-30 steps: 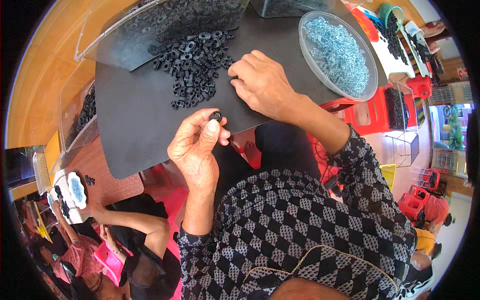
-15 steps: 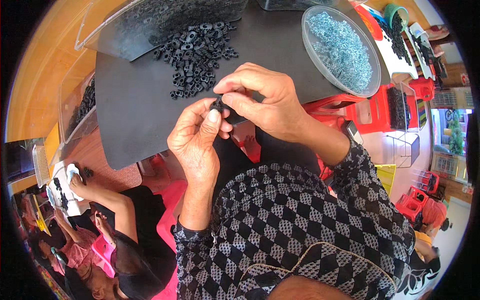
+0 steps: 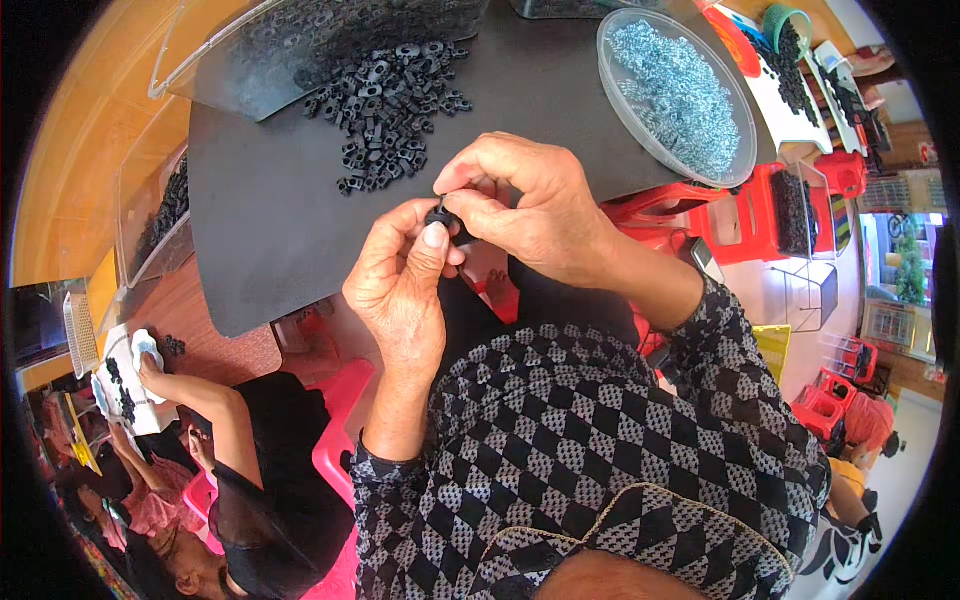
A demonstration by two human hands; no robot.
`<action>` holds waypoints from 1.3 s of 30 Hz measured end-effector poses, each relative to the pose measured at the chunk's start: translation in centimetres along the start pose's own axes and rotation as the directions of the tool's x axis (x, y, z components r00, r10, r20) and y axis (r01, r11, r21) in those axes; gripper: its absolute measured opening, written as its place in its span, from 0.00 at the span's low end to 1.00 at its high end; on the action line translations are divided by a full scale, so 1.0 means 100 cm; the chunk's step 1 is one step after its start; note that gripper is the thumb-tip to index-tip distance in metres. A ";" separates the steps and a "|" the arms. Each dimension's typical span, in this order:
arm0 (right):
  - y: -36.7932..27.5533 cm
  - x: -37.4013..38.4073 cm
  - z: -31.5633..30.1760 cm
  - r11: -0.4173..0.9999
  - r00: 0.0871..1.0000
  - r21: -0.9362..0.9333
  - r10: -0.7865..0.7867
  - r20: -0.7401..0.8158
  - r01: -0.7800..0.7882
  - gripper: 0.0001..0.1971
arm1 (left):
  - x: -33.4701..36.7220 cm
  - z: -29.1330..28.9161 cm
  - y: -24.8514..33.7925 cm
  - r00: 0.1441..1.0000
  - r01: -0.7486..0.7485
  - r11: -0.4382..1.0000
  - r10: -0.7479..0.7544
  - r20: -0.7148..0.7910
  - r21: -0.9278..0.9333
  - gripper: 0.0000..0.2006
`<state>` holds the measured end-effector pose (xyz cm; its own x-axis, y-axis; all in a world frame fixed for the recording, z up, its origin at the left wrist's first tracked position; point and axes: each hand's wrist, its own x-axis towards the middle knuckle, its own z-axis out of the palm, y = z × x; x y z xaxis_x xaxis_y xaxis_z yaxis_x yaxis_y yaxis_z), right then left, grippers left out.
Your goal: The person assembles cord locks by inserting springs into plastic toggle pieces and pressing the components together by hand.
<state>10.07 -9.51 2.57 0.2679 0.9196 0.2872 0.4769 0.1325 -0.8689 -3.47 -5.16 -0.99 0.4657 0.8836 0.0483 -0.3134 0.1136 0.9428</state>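
Observation:
My left hand point(image 3: 402, 275) pinches a small black plastic part point(image 3: 440, 216) between thumb and fingers, just off the table's near edge. Against the top of that part, the thumb and index finger of my right hand point(image 3: 530, 205) are pressed together; what they hold, if anything, is too small to make out. Beyond my hands a heap of similar black plastic parts point(image 3: 385, 115) lies on the dark table point(image 3: 260, 230). To the right, a round clear tub point(image 3: 745, 170) holds a pile of small silvery-blue metal pieces, which look like springs.
A clear bin point(image 3: 270, 60) of black parts stands at the table's far left, another point(image 3: 135, 220) beside its left edge. Red plastic stools point(image 3: 735, 225) stand to the right. At lower left, a co-worker point(image 3: 280, 480) sits by a white tray point(image 3: 150, 415) with black parts.
Both hands have shifted very slightly, the left a little to the right, still together at the black part. The co-worker's arm at left has moved a little.

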 end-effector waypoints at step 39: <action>0.016 0.017 -0.020 0.944 0.877 -0.219 -0.120 0.465 0.246 0.13 | -0.001 -0.011 0.004 0.996 -0.038 0.986 0.024 0.087 0.164 0.12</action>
<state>12.90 -8.47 2.48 -0.2119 0.9626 0.1689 0.6997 0.2701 -0.6614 -4.56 -4.69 -0.97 0.5287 0.8430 0.0993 -0.1911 0.0043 0.9816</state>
